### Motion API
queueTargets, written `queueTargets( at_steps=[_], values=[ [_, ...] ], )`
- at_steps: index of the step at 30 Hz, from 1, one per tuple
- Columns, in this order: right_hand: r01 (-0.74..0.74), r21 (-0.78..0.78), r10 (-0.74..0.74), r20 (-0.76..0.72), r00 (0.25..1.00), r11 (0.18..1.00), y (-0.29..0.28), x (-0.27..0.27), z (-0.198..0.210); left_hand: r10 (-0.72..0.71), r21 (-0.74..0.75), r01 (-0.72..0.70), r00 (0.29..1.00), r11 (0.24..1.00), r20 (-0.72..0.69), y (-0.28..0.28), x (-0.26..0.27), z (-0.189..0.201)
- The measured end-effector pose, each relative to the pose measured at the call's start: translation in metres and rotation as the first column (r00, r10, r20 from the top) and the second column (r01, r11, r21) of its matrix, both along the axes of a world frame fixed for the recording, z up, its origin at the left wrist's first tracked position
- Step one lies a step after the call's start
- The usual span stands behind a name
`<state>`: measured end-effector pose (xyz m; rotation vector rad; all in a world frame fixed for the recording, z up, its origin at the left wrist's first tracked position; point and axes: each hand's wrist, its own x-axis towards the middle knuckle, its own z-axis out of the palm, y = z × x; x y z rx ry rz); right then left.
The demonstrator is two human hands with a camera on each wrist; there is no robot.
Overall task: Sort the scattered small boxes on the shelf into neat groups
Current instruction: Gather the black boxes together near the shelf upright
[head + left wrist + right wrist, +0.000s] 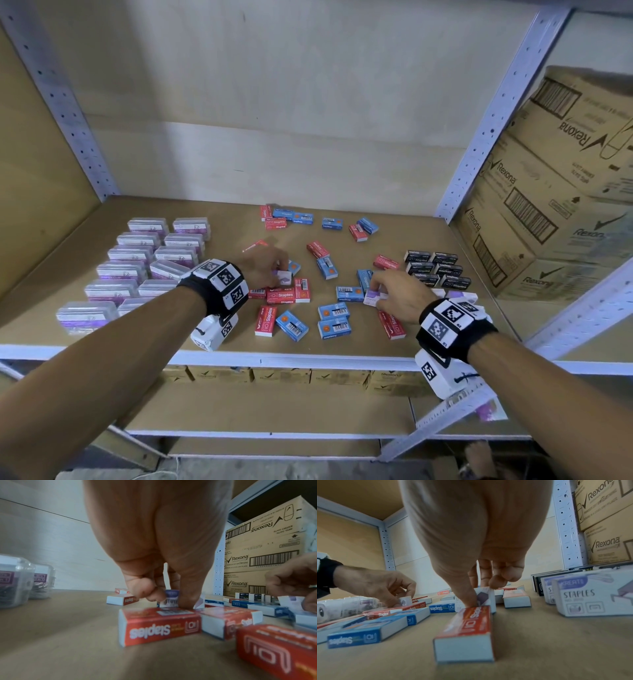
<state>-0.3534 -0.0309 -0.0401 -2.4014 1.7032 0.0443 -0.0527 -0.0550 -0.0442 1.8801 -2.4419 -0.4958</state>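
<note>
Red and blue staple boxes lie scattered over the middle of the wooden shelf (219, 202). My left hand (270, 267) pinches a white-and-purple staple box (283, 277) standing on end among red boxes (281, 295); the left wrist view shows thumb and fingers around that box (170, 599). My right hand (394, 291) pinches another white-and-purple box (373, 297) at mid-right, its box (485, 596) standing just behind a red box (467, 627). Black boxes (436, 269) form a neat block at right, and white-purple boxes (592, 595) sit by my right wrist.
Clear plastic cases (137, 263) stand in two rows on the left of the shelf. Large Rexona cartons (561, 192) fill the bay beyond the right upright (493, 113). More cartons (281, 375) sit on the shelf below. The shelf's front edge (294, 359) is white metal.
</note>
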Motion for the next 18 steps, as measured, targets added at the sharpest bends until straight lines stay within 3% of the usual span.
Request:
queueTargets(
  at_steps=[9, 18],
  values=[
    [0.003, 0.009, -0.003, -0.005, 1.000, 1.000, 0.004, 0.000, 0.002, -0.021, 0.034, 0.021, 1.000, 0.999, -0.004, -0.002, 0.000, 0.000],
    [0.018, -0.006, -0.017, 0.058, 0.998, 1.000, 0.002, -0.007, 0.019, -0.061, -0.055, 0.059, 0.997, 0.997, -0.045, -0.004, -0.010, 0.021]
  ],
)
